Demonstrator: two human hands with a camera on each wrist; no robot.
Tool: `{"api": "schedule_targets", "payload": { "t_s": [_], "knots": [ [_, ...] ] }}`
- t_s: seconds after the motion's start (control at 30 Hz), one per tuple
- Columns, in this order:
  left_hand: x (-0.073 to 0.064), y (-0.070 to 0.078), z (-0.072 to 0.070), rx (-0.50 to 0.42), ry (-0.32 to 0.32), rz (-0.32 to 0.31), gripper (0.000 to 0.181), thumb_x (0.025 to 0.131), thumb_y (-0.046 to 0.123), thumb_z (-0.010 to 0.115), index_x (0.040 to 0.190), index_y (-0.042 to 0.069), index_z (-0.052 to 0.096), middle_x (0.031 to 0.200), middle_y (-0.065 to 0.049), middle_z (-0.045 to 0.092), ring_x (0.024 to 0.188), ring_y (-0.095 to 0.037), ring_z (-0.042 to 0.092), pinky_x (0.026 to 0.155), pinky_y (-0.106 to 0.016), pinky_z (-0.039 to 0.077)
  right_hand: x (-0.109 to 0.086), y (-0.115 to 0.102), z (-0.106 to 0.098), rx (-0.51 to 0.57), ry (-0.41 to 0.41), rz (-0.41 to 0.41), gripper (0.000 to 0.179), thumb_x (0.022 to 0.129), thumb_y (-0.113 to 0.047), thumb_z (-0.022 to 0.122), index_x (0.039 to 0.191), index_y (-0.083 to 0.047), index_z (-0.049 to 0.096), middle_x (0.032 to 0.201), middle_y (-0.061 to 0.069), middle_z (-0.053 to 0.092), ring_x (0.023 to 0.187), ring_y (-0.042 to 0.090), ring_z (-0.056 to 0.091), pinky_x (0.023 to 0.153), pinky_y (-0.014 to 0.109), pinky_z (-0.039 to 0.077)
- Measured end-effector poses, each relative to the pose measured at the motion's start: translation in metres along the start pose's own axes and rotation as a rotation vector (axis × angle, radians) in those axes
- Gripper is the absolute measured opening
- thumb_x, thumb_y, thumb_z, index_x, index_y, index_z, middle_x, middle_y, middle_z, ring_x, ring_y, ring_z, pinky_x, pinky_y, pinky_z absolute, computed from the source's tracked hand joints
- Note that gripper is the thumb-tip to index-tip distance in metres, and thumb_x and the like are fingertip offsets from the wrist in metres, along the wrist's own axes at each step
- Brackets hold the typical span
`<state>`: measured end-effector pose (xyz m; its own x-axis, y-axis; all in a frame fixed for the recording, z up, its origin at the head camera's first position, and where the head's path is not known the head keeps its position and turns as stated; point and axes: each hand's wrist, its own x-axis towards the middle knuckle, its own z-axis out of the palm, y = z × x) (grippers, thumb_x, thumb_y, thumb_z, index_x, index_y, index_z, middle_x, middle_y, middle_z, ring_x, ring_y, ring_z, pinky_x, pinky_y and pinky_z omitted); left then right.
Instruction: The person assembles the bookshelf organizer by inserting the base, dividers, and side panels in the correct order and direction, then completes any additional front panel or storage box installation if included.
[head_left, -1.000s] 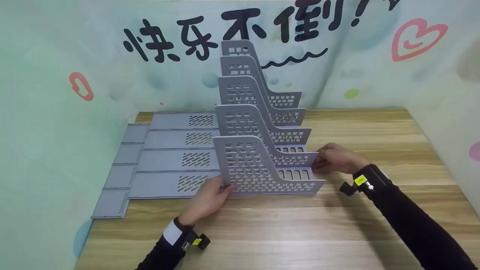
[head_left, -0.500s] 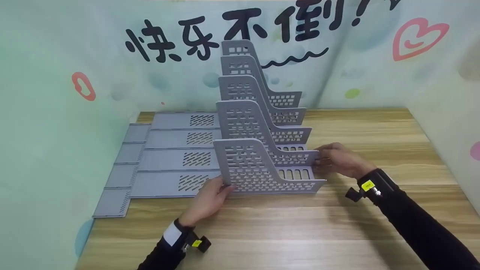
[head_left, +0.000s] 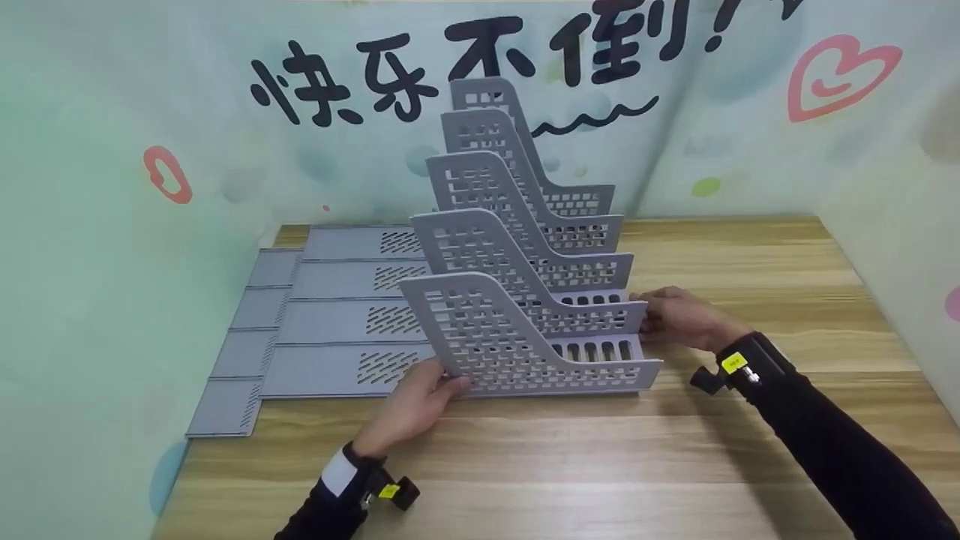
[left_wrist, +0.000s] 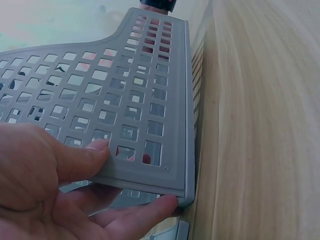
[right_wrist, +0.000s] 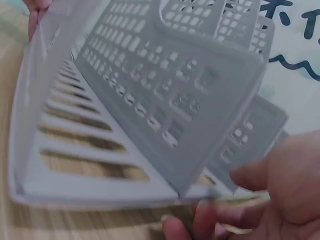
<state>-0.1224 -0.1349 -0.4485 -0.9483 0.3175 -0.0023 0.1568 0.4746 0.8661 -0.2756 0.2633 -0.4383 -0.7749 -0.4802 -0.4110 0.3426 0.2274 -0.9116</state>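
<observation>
A grey plastic file rack (head_left: 517,334) with several upright perforated dividers stands mid-table in the head view, leaning to the left. My left hand (head_left: 411,401) grips the lower left corner of its nearest panel. In the left wrist view the thumb (left_wrist: 82,160) lies over the perforated face, while the other fingers reach below the bottom edge. At the rack's right end my right hand (head_left: 686,319) holds the edge of the slotted base (right_wrist: 100,190). Its fingertips (right_wrist: 202,217) are under that edge, with the thumb above, beside a divider.
Several large grey panels (head_left: 322,322) with slanted slots lie flat left of the rack, partly hidden behind it. Smaller grey panels (head_left: 240,352) lie in a column farther left. Printed cloth walls (head_left: 750,150) enclose the wooden table (head_left: 555,465) at the back and sides.
The rack has tipped to the left: its tall divider tops lean left and its right end has shifted right. Both hands have kept their hold at the two ends.
</observation>
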Motion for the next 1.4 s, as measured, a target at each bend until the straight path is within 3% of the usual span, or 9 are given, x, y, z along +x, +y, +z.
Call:
{"api": "schedule_targets", "payload": {
  "t_s": [0.3, 0.53, 0.77, 0.9, 1.0, 1.1, 1.2, 1.33, 1.4],
  "knots": [
    [0.005, 0.008, 0.012, -0.081, -0.049, 0.036, 0.034, 0.105, 0.012, 0.055, 0.138, 0.007, 0.059, 0.131, -0.004, 0.065, 0.122, -0.020, 0.058, 0.107, -0.045, 0.041, -0.008, 0.006, -0.014, 0.036, -0.006, -0.108, 0.031, 0.107, -0.023, 0.056, 0.120, 0.003, 0.064, 0.097, 0.013, 0.070, 0.081, 0.017, 0.063, 0.074, 0.030, 0.054],
    [0.006, 0.014, 0.018, -0.148, -0.050, 0.059, 0.036, 0.107, 0.015, 0.050, 0.142, 0.004, 0.054, 0.131, -0.012, 0.064, 0.113, -0.027, 0.065, 0.095, -0.040, 0.053, -0.035, -0.001, -0.025, 0.157, 0.046, -0.336, 0.032, 0.108, -0.016, 0.051, 0.129, 0.006, 0.060, 0.096, 0.018, 0.073, 0.059, 0.009, 0.060, 0.050, 0.019, 0.049],
    [0.003, 0.022, 0.009, -0.246, -0.039, 0.106, 0.032, 0.106, 0.012, 0.055, 0.136, 0.003, 0.058, 0.118, -0.012, 0.068, 0.109, -0.035, 0.066, 0.088, -0.045, 0.057, -0.075, -0.024, -0.034, 0.157, 0.265, -0.456, 0.026, 0.108, -0.024, 0.052, 0.115, -0.005, 0.070, 0.094, 0.014, 0.074, 0.078, 0.023, 0.073, 0.065, 0.032, 0.060],
    [0.003, 0.018, -0.001, -0.249, -0.060, 0.109, 0.026, 0.105, 0.013, 0.057, 0.128, 0.001, 0.059, 0.118, -0.012, 0.068, 0.111, -0.035, 0.065, 0.091, -0.045, 0.055, -0.090, -0.037, -0.034, 0.130, 0.318, -0.488, 0.025, 0.107, -0.021, 0.054, 0.116, -0.006, 0.072, 0.096, 0.013, 0.075, 0.079, 0.024, 0.074, 0.064, 0.032, 0.061],
    [0.005, 0.008, -0.014, -0.149, -0.029, 0.101, 0.021, 0.104, 0.012, 0.060, 0.122, 0.002, 0.062, 0.117, -0.010, 0.068, 0.110, -0.031, 0.066, 0.094, -0.042, 0.054, -0.094, -0.045, -0.030, 0.136, 0.327, -0.526, 0.023, 0.107, -0.016, 0.054, 0.114, -0.004, 0.072, 0.094, 0.014, 0.075, 0.077, 0.024, 0.074, 0.063, 0.032, 0.061],
    [0.006, -0.005, -0.029, 0.074, 0.066, 0.081, 0.028, 0.100, 0.011, 0.065, 0.127, 0.005, 0.062, 0.127, -0.010, 0.065, 0.119, -0.029, 0.060, 0.102, -0.043, 0.047, -0.096, -0.050, -0.026, 0.137, 0.316, -0.548, 0.023, 0.106, -0.013, 0.053, 0.114, -0.001, 0.071, 0.094, 0.017, 0.074, 0.076, 0.025, 0.074, 0.063, 0.033, 0.061],
    [0.009, -0.016, -0.044, 0.336, 0.116, -0.045, 0.051, 0.097, 0.020, 0.070, 0.143, 0.008, 0.052, 0.148, -0.020, 0.048, 0.138, -0.042, 0.041, 0.112, -0.059, 0.031, -0.099, -0.053, -0.026, 0.129, 0.296, -0.554, 0.024, 0.106, -0.012, 0.052, 0.116, 0.000, 0.071, 0.096, 0.017, 0.075, 0.077, 0.026, 0.074, 0.062, 0.034, 0.061],
    [0.012, -0.025, -0.051, 0.564, -0.024, -0.259, 0.075, 0.096, 0.037, 0.069, 0.159, 0.014, 0.035, 0.163, -0.030, 0.010, 0.139, -0.066, 0.005, 0.106, -0.079, 0.009, -0.107, -0.053, -0.031, 0.121, 0.262, -0.555, 0.025, 0.107, -0.012, 0.051, 0.120, -0.001, 0.069, 0.097, 0.017, 0.074, 0.076, 0.026, 0.074, 0.061, 0.034, 0.061],
    [0.013, -0.026, -0.049, 0.605, -0.089, -0.301, 0.076, 0.096, 0.039, 0.068, 0.160, 0.017, 0.033, 0.163, -0.031, 0.003, 0.136, -0.070, -0.001, 0.101, -0.084, 0.008, -0.111, -0.053, -0.033, 0.121, 0.253, -0.563, 0.025, 0.107, -0.010, 0.050, 0.120, 0.000, 0.069, 0.096, 0.018, 0.074, 0.074, 0.026, 0.074, 0.060, 0.034, 0.061]
  ]
}}
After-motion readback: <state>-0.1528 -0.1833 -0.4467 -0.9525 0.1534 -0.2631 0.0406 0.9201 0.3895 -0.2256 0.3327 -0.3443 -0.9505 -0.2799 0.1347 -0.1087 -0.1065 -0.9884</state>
